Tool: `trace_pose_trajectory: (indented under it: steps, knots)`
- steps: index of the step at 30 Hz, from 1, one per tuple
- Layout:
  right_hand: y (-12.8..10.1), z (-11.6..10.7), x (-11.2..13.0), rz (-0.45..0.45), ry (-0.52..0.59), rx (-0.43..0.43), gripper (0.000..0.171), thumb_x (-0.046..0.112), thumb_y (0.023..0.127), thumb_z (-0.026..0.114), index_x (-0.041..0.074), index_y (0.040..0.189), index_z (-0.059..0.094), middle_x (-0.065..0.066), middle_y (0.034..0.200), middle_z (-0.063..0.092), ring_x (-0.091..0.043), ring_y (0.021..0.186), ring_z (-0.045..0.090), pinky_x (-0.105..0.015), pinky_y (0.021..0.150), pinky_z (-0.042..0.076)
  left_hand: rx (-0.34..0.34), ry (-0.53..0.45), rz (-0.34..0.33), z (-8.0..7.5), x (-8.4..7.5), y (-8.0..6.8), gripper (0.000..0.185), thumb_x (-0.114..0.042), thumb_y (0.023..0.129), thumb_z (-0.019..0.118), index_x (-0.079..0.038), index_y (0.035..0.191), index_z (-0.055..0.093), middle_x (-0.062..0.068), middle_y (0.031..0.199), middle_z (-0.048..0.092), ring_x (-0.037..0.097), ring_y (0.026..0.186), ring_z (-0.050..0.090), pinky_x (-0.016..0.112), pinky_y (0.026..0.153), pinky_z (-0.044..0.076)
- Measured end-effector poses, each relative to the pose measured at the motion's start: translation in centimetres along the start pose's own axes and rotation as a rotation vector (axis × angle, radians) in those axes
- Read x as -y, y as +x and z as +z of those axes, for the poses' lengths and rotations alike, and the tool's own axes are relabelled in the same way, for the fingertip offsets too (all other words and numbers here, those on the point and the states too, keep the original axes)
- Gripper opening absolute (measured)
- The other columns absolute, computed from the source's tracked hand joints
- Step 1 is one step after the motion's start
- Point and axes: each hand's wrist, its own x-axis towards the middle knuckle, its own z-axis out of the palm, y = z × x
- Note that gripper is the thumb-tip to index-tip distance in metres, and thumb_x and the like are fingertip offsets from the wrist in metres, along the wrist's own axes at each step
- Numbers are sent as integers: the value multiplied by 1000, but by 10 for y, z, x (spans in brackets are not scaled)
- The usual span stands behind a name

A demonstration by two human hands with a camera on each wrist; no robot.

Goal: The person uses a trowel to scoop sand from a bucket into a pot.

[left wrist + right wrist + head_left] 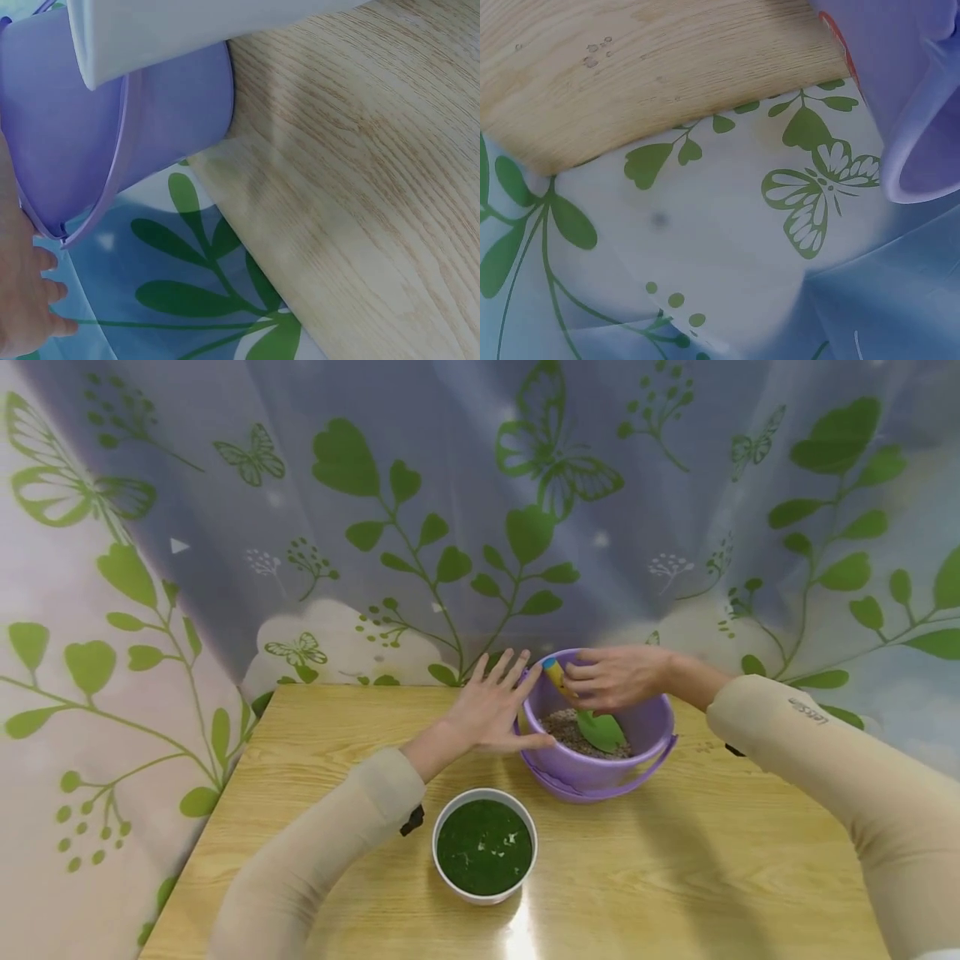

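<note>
A purple bucket [651,727] with a lowered handle stands at the far middle of the wooden table [675,860], with gravelly soil inside. My left hand [495,706] rests flat against the bucket's left side, fingers straight and thumb along its wall. My right hand [615,677] reaches over the rim and grips the yellow handle of a small trowel [600,727], whose green blade lies on the soil. In the left wrist view the bucket [82,142] fills the upper left, with my fingers [30,300] below it. The right wrist view shows only the bucket's edge [922,97]; the hand is hidden.
A white bowl [484,847] filled with dark green material sits near me, in front of the bucket; its rim [150,37] shows in the left wrist view. A curtain [450,527] printed with green leaves and butterflies hangs behind the table and along both sides.
</note>
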Motion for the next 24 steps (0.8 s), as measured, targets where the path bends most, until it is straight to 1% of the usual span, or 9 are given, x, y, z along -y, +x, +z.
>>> trace_pose_trajectory:
  steps: [3,6,10,14,18,20,24]
  knots:
    - [1,1,1,5,-15,-3,51,58,95,68,17,125,72,-6,125,71,-23,117,64,-38,102,55,8,-2,5,0,-2,1,118,-94,89,35,-17,172,2,14,180,8,36,168,8,62,136,12]
    - [4,0,2,11,-26,29,45,53,98,66,19,126,72,-6,130,70,-22,121,63,-37,104,54,11,4,4,1,-3,1,118,-94,89,33,-17,172,1,14,180,10,35,168,9,62,136,12]
    - [8,0,0,-6,-49,68,37,48,100,63,22,126,72,-4,134,68,-21,126,62,-36,108,52,10,0,4,2,-3,1,118,-94,89,33,-17,172,1,15,180,10,35,168,9,61,136,12]
    - [10,4,-3,11,-60,80,35,51,100,62,23,116,76,-3,132,68,-20,127,61,-37,110,51,-1,27,2,2,-2,0,118,-95,88,32,-17,172,1,14,180,10,34,168,10,61,136,12]
    - [9,10,-4,41,-70,109,33,53,98,63,25,106,78,-1,129,69,-20,126,60,-37,111,50,-23,55,2,0,-2,0,119,-96,87,32,-17,172,3,15,179,15,33,167,13,62,136,15]
    - [7,13,-4,37,-71,123,31,52,98,64,25,102,78,-1,128,69,-20,125,60,-37,111,49,-23,55,4,0,-1,0,119,-96,87,33,-17,172,3,15,179,16,33,167,13,62,135,15]
    - [9,18,-3,37,-45,124,33,52,98,64,23,94,77,-3,123,70,-22,122,61,-38,114,47,-18,73,2,-1,0,0,119,-96,87,32,-16,172,3,14,178,18,32,167,15,61,135,17]
